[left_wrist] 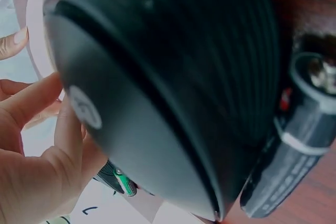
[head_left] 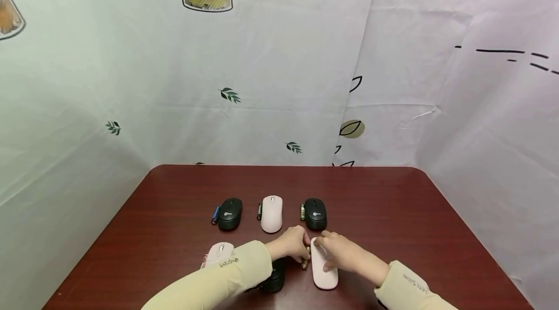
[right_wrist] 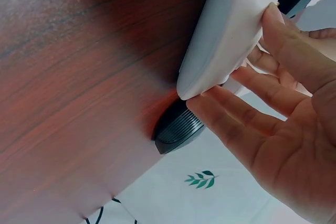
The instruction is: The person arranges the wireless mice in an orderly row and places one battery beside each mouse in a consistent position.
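My right hand (head_left: 339, 252) grips a pale pink computer mouse (head_left: 324, 273), thumb on its top and fingers along its far end. In the right wrist view, the fingertips (right_wrist: 198, 103) of that hand sit at the rounded end of the mouse. My left hand (head_left: 291, 243) pinches a gold-coloured battery (head_left: 304, 265) close against the left side of this mouse. The left wrist view hides the battery behind a black mouse (left_wrist: 131, 108). That black mouse lies under my left forearm, with a dark battery (left_wrist: 289, 145) beside it.
Along the back stand a black mouse (head_left: 229, 214) with a blue battery (head_left: 215, 215), a white-pink mouse (head_left: 271, 214) with a dark battery (head_left: 259, 211), and another black mouse (head_left: 315, 214) with a green battery (head_left: 302, 212). A pale mouse (head_left: 220, 253) is partly behind my left sleeve.
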### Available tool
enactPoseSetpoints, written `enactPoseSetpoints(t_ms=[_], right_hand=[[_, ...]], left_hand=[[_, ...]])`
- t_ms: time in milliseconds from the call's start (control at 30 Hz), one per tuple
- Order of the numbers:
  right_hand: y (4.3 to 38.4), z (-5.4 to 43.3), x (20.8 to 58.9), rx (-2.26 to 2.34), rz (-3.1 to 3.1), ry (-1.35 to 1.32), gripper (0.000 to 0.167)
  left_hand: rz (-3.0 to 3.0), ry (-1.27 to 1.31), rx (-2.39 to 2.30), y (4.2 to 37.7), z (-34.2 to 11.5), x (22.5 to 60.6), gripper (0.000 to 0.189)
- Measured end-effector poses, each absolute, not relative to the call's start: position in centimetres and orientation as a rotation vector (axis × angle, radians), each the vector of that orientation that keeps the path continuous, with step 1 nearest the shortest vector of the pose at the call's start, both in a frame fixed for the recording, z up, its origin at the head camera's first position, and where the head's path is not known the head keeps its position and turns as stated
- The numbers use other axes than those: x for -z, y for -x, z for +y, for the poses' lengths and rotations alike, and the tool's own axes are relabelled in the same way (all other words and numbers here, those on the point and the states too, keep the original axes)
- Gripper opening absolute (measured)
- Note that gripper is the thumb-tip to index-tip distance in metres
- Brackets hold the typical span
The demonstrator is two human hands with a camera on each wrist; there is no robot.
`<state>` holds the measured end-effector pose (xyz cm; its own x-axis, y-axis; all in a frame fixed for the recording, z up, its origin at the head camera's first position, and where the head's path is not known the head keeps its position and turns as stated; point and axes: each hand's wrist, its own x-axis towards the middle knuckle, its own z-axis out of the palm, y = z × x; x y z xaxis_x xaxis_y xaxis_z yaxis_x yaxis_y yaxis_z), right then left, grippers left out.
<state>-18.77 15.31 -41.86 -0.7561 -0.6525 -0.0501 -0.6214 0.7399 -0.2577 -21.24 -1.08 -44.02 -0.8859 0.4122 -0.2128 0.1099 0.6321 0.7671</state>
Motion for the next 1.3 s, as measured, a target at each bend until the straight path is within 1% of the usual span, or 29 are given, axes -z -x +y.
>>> enactPoseSetpoints(t_ms=[367,600,733,1100,1300], right_hand=[[18.9,15.3,41.9,0.344,2.786,1.067,0.049],[19.0,15.2,41.9,0.331,2.791,1.065,0.048],[18.9,15.3,42.0,0.331,2.794,1.048,0.048],[18.4,15.9,41.4,0.311,2.776,1.017,0.053],[18.5,16.0,40.8,0.359,2.766,1.007,0.053]], left_hand=[[2.399,-0.386,-1.21,21.2,-1.3,43.9,0.024],[2.395,-0.379,-1.229,21.1,-1.5,43.9,0.042],[2.389,-0.384,-1.244,20.9,-1.6,43.8,0.046],[2.343,-0.491,-1.243,20.1,-3.3,43.0,0.049],[2.269,-0.585,-1.328,19.6,-4.9,42.7,0.041]])
